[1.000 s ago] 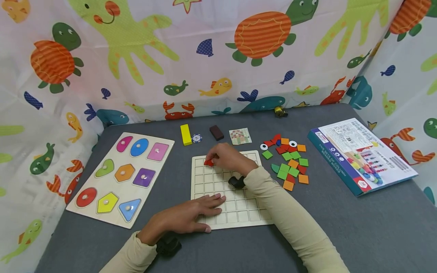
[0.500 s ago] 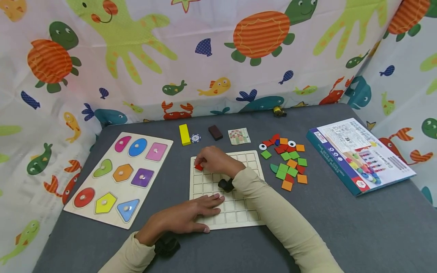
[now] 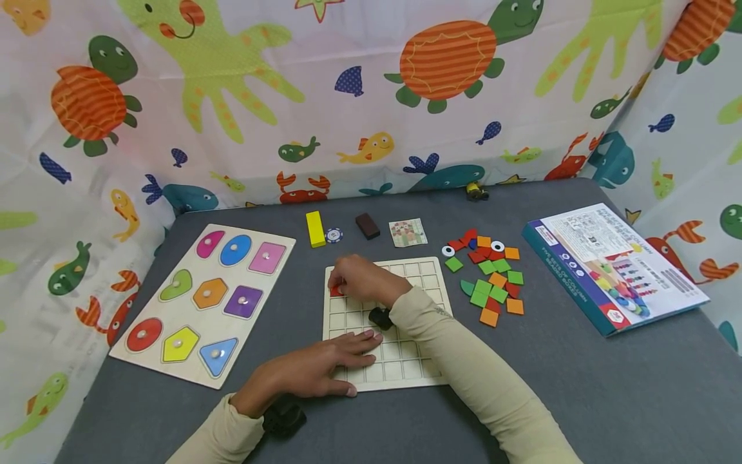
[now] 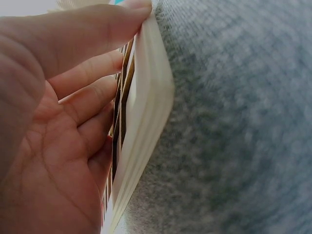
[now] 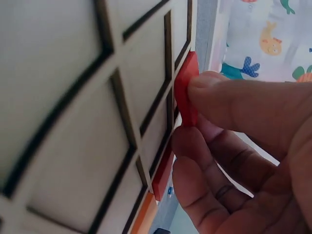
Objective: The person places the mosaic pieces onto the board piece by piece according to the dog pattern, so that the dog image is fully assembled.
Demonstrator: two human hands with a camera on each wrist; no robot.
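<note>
A pale wooden grid board (image 3: 408, 368) lies in front of the person in the head view. Over its far left part, the right hand (image 3: 371, 281) pinches a red tile (image 5: 185, 90) between thumb and fingers. That tile stands tilted against the grid lines in the right wrist view. Another red tile (image 5: 163, 171) and an orange tile (image 5: 144, 213) show farther along the grid, beyond the curled fingers. The left hand (image 3: 320, 365) rests with spread fingers on the near left corner of the board, its thumb (image 4: 97, 34) at the edge.
Loose red, green and orange tiles (image 3: 482, 285) lie right of the board. A shape puzzle (image 3: 246, 274) is on the left, a boxed set (image 3: 614, 267) on the right. Behind stand a yellow block (image 3: 315, 229), poker chip (image 3: 333, 235), dark block (image 3: 368, 226) and picture card (image 3: 408, 232).
The right hand has carried the red tile leftward and a little nearer, to the left edge of the grid. The left hand keeps its place on the board.
</note>
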